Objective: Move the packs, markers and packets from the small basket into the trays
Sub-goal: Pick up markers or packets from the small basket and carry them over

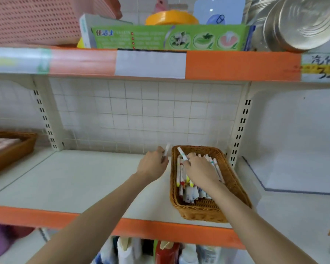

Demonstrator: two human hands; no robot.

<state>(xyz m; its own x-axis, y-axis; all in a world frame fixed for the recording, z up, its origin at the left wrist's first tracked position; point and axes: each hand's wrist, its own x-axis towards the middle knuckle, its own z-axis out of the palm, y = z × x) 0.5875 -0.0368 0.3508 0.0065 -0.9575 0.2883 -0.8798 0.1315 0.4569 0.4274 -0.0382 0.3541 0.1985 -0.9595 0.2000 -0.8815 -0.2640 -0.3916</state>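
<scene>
Small basket (234, 184): a woven brown basket near the right end of the shelf (74, 180), its near end close to the shelf's orange front edge.
Markers (181, 175): lying lengthwise in the basket, caps toward the front; paper packets (191, 195) sit at the near end.
Right hand (201, 171): over the basket, fingers curled round one white marker (182, 153) that sticks up and back.
Left hand (152, 162): just left of the basket's far corner, above the shelf, fingers pinching a blurred pale marker (166, 150) that points upward.
Tray (25, 147): a brown woven tray at the shelf's left end, well apart from the basket, holding pale pink packs (0, 144).
</scene>
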